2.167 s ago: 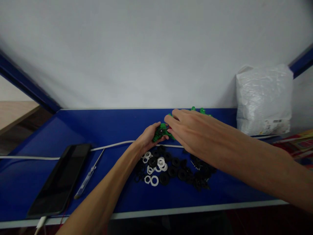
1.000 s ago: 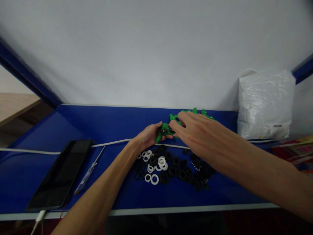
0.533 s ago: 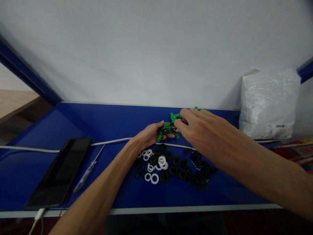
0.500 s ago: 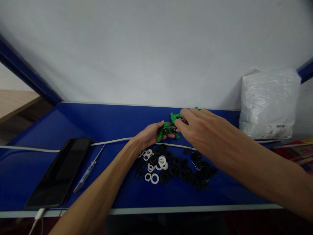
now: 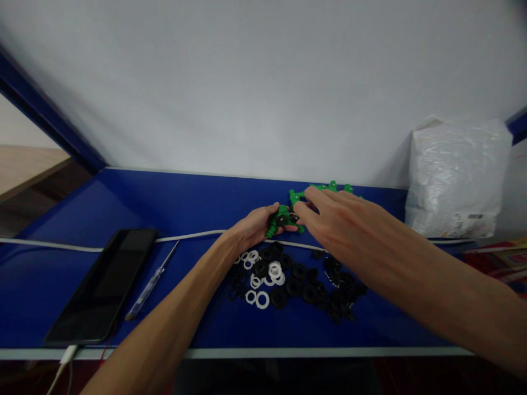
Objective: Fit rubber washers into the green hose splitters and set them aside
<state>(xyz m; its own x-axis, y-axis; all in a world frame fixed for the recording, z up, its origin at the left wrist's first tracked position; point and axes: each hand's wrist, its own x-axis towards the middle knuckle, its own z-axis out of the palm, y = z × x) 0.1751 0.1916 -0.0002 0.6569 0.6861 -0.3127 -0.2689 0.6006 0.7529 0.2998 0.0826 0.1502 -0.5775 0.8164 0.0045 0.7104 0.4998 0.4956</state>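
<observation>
My left hand (image 5: 254, 226) grips a green plastic fitting (image 5: 281, 219) just above the blue table (image 5: 181, 203). My right hand (image 5: 337, 216) reaches in from the right, its fingertips pinched at the same fitting. More green fittings (image 5: 329, 188) lie behind my right hand, partly hidden by it. In front of both hands is a pile of black rings (image 5: 307, 282) and white rings (image 5: 263, 277).
A dark phone (image 5: 102, 285) with a cable lies at the left front, a small screwdriver (image 5: 151, 281) beside it. A white cord (image 5: 82, 245) runs across the table. A white plastic bag (image 5: 457, 178) stands at the back right against the wall.
Both hands have stayed together at the green fitting; the view has shifted slightly, and more of the green fittings show behind my right hand.
</observation>
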